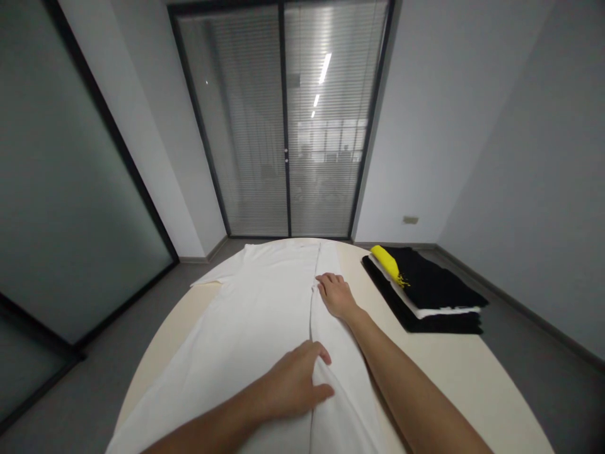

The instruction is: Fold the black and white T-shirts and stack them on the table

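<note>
A large white garment (265, 302) lies spread over the round table, with one sleeve out to the far left. A folded-over strip with a long edge runs down its right side. Close to me, my left hand (295, 378) is over that edge, thumb and fingers apart, with the cloth slightly raised between them. Farther up the same edge, my right hand (335, 295) rests on the strip, fingers stretched to the left and lying on the cloth.
On the right side of the pale table (472, 372) sits a stack of folded black clothes (435, 284) with a white layer in it. A yellow piece (385, 261) shows at its left edge. Beyond the table are a glass door with blinds (326, 176) and walls.
</note>
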Action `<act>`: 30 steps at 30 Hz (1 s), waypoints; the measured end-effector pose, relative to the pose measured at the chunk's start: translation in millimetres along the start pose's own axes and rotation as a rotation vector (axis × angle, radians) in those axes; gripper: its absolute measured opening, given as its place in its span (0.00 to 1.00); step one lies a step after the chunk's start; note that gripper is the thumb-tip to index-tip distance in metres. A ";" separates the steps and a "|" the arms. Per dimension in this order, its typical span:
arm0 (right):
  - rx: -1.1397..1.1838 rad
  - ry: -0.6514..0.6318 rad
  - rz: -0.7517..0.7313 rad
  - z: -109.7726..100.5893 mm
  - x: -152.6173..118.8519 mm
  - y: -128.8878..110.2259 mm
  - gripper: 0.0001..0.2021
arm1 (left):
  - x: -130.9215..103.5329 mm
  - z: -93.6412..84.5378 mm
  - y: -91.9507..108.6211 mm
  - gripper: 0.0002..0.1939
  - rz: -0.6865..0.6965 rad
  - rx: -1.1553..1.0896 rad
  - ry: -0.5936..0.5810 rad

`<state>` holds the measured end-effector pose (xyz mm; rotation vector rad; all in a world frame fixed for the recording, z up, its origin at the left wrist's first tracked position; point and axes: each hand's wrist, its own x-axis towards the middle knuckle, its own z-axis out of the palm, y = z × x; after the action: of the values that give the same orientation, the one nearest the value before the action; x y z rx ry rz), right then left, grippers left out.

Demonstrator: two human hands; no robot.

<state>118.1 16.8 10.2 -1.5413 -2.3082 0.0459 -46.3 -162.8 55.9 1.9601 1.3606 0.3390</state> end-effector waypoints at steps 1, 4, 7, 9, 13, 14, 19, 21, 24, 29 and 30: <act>0.001 -0.005 -0.001 -0.3 2.3 2.1 0.19 | 2.6 0.3 0.3 0.22 0.003 -0.012 0.007; -0.001 -0.026 0.002 -0.1 11.5 11.8 0.19 | 12.5 2.9 1.8 0.22 0.017 -0.063 0.037; 0.000 -0.047 0.007 1.9 23.6 26.0 0.20 | 25.3 8.0 3.2 0.21 0.041 -0.109 0.068; 0.005 -0.051 0.012 3.8 31.9 36.1 0.20 | 34.0 11.1 4.4 0.20 0.040 -0.135 0.088; 0.018 -0.050 0.010 6.1 43.7 49.7 0.20 | 40.5 10.9 10.6 0.21 -0.006 -0.181 0.068; 0.021 -0.050 0.005 6.1 44.9 51.0 0.20 | 38.2 9.4 12.8 0.22 -0.001 -0.183 0.057; 0.011 -0.066 -0.043 3.7 37.6 50.5 0.21 | 9.4 0.1 21.4 0.23 0.087 -0.193 -0.074; 0.016 -0.094 -0.084 2.5 29.0 50.2 0.23 | -2.6 -1.1 21.7 0.24 0.132 -0.202 -0.163; 0.032 -0.109 -0.176 -0.6 12.0 50.4 0.26 | -12.4 0.4 18.9 0.22 0.193 -0.162 -0.267; 0.020 -0.169 -0.192 -10.8 -17.6 44.4 0.27 | -8.8 4.3 11.1 0.21 0.291 -0.143 -0.460; 0.027 -0.194 -0.161 -12.4 -22.3 42.1 0.28 | -7.0 4.7 9.6 0.22 0.310 -0.171 -0.517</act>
<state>166.9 11.6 6.0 -1.3867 -2.5641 0.1926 -39.7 -172.7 60.3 1.9350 0.6807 0.0740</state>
